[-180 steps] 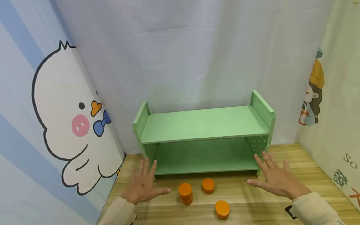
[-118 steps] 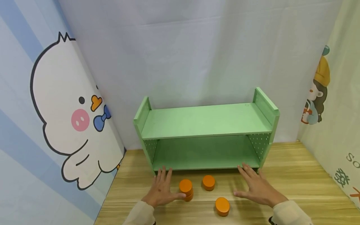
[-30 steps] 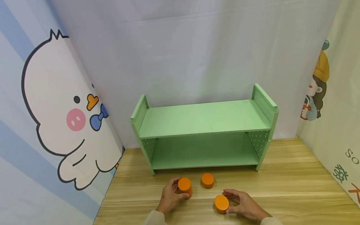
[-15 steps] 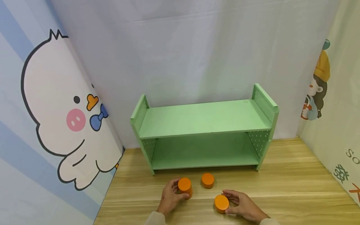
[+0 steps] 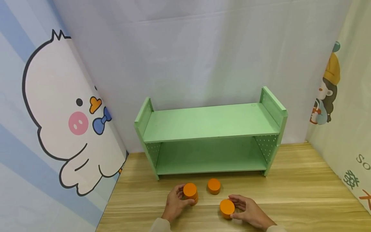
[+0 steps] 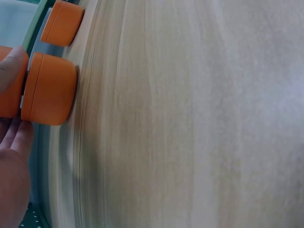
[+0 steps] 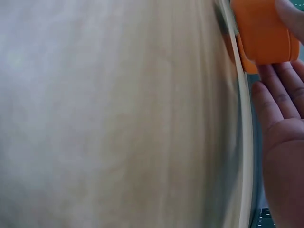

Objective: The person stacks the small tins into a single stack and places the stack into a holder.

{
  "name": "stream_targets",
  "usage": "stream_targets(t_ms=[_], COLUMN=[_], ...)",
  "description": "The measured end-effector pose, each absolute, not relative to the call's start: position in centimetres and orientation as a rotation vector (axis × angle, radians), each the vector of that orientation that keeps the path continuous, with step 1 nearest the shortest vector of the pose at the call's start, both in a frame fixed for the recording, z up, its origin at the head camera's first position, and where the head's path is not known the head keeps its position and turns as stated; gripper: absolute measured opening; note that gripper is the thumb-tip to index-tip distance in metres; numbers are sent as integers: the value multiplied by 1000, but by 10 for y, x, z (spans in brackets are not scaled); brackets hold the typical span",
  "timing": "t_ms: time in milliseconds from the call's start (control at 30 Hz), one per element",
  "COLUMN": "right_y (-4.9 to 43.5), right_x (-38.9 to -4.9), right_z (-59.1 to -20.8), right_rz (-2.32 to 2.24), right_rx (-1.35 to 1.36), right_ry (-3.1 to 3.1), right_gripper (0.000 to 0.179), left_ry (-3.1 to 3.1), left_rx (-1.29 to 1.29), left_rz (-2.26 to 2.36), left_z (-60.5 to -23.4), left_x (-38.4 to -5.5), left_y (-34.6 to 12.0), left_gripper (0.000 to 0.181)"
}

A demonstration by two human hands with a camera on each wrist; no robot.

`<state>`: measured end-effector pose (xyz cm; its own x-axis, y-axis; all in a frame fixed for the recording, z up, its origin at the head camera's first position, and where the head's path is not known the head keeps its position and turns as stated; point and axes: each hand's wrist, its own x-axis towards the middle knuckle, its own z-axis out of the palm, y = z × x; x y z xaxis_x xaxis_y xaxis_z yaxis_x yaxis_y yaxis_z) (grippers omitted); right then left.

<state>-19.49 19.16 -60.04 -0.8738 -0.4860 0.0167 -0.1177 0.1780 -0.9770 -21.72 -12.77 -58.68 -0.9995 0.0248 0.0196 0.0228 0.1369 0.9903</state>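
Observation:
My left hand (image 5: 175, 202) holds the upper round orange lidded tin (image 5: 190, 190) of a stack of two, thumb on the near side and fingers behind it. Its lower tin (image 6: 52, 90) stands on the table, and a narrow gap shows between the two in the left wrist view. With thumb and fingertips, my right hand (image 5: 252, 212) pinches another orange tin (image 5: 227, 208). That one appears raised off the wood in the right wrist view, the held tin (image 7: 263, 33) upright. A further orange tin (image 5: 214, 186) stands untouched between and beyond the hands.
A green two-tier shelf (image 5: 211, 124) stands behind the tins, with raised side panels and nothing on either level. The wooden table (image 5: 307, 183) extends to both sides. A grey curtain (image 5: 203, 54) hangs behind; printed cloths (image 5: 58, 112) flank the left and right.
Both hands have come from spread above the table down to the tins and curled around them. Over the last half second the right-hand tin has shifted slightly up and left; the left hand stays put.

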Motion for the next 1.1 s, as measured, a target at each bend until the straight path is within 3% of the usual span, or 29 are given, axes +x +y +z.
stream_targets(t_ms=[1100], right_y=[169], right_x=[-223], right_z=[-559], right_rz=[-1767], right_rx=[-640], right_ry=[2286], right_gripper=[67], left_ry=[2403], left_rx=[52], left_rz=[2000], left_z=[-589], left_x=[-218], left_y=[-131], left_gripper=[68])
